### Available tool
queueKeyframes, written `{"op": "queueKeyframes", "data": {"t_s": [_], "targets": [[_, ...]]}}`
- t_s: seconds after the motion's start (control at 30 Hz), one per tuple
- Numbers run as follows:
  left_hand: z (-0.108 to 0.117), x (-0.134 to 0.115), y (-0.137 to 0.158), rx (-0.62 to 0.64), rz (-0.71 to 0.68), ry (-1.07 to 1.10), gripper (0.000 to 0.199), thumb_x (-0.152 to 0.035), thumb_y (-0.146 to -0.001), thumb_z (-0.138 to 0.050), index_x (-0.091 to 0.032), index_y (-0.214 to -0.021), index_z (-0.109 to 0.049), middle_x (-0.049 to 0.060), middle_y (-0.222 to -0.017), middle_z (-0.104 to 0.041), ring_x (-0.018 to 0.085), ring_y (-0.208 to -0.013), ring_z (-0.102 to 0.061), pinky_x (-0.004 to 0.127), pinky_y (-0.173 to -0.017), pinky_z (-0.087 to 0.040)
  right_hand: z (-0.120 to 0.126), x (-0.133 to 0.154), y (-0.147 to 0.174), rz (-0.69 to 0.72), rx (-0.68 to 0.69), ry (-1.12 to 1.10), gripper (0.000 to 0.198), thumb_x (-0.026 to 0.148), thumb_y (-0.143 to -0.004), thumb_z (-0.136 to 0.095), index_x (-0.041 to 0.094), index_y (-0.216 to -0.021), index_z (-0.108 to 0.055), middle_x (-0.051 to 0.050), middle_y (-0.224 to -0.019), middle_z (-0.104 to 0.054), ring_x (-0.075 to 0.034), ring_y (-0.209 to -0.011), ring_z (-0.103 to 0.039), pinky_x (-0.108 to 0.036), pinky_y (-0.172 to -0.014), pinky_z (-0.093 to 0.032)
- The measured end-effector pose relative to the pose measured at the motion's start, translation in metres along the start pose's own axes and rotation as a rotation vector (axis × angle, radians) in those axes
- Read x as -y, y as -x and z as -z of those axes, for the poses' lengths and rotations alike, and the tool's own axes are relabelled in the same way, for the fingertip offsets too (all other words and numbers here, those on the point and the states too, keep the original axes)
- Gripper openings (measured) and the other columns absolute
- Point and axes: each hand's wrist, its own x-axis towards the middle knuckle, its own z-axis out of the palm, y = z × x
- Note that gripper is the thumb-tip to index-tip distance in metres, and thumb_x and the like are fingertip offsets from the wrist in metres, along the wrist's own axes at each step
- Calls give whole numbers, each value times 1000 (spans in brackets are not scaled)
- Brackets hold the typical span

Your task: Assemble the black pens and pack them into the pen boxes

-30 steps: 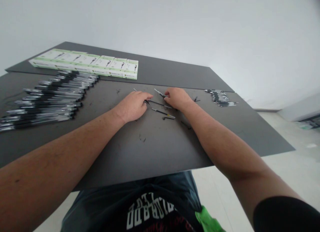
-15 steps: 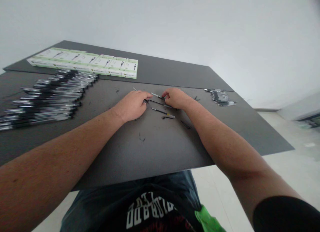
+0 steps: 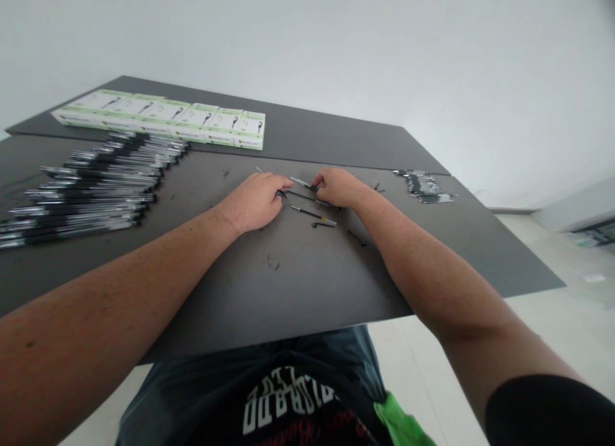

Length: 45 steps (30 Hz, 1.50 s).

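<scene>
My left hand [image 3: 259,201] rests low over the grey table, fingers curled and closed around a small black pen part [image 3: 282,194]; most of that part is hidden. A thin pale tip shows behind its knuckles. Across from it, my right hand [image 3: 336,187] pinches the dark end of a clear pen barrel [image 3: 300,182] that points left. Between the hands lies a thin dark rod [image 3: 307,197], its right end under my right hand. Nearer me are a pen refill [image 3: 310,214] with a pale end, a small black clip-like piece [image 3: 323,225] and a short black piece [image 3: 356,238].
Many pens [image 3: 91,186] lie in a slanted row on the left. Behind them stand several white and green boxes [image 3: 216,122] side by side. A smaller pile of clear and black pen parts [image 3: 423,186] lies to the right. Dark scraps [image 3: 273,262] dot the table [image 3: 298,292].
The view has shifted very slightly. Both hands and the pen parts keep practically the same places.
</scene>
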Motion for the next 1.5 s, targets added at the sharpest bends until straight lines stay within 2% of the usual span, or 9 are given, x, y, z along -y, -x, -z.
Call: {"op": "queueKeyframes", "data": {"t_s": [0.1,0.3,0.43,0.67,0.9,1.1,1.23,1.37,1.5], "targets": [[0,1,0,6,-1,-5,59,-15,-97,-52,-17,-150,-76,12,-151,-80,30,-144,-72,45,-132,-51,-2,-2,-2,9,-8,11,42,13,-93,-69,20,-129,-90,-12,-115,-88,-25,-103,-79,-31,-89,-56],[0,0,0,5,5,-5,57,-13,-97,-53,-18,-149,-76,11,-150,-80,30,-144,-72,46,-131,-52,-5,-7,-6,10,14,48,27,17,-95,-64,18,-93,-91,-13,-90,-84,-25,-88,-76,-32,-78,-50],[1,-1,-1,12,10,-12,58,-13,-97,-52,-19,-149,-76,10,-151,-80,29,-143,-72,45,-131,-51,-6,-8,-6,17,21,64,26,19,-97,-64,19,-89,-89,-12,-90,-84,-25,-89,-76,-32,-76,-49],[0,1,-1,11,4,-9,59,-14,-96,-52,-21,-149,-77,9,-150,-80,29,-142,-73,45,-131,-52,-3,-7,-2,46,12,77,24,19,-97,-66,21,-104,-89,-13,-109,-87,-28,-104,-78,-33,-85,-54],[1,0,-2,21,-3,-23,57,-15,-97,-52,-17,-149,-76,11,-150,-80,30,-144,-72,44,-132,-51,1,-3,3,56,3,58,44,13,-99,-64,16,-138,-83,-15,-127,-86,-30,-119,-78,-36,-101,-56],[2,-1,-1,8,0,-15,58,-15,-96,-52,-18,-149,-76,11,-153,-79,30,-146,-72,46,-132,-50,-6,-3,3,58,-33,35,51,12,-99,-64,13,-149,-75,-17,-129,-85,-30,-122,-76,-34,-102,-54],[1,0,-1,0,3,-16,58,-16,-96,-51,-19,-149,-76,10,-151,-80,29,-145,-72,43,-132,-50,2,-7,5,52,-66,16,45,11,-98,-62,16,-138,-82,-15,-127,-85,-29,-119,-76,-33,-100,-53],[1,0,-1,4,-4,-7,58,-18,-97,-52,-19,-149,-76,10,-149,-81,29,-144,-73,44,-131,-51,18,-28,17,-9,-206,-174,36,13,-95,-62,15,-122,-86,-9,-93,-81,-24,-87,-71,-33,-84,-52],[1,1,-1,11,-6,-4,58,-21,-97,-51,-16,-149,-76,12,-150,-81,30,-144,-72,44,-132,-50,23,-68,41,-126,-380,-662,25,19,-95,-61,16,-111,-80,0,-72,-62,-17,-66,-56,-30,-68,-46]]}}
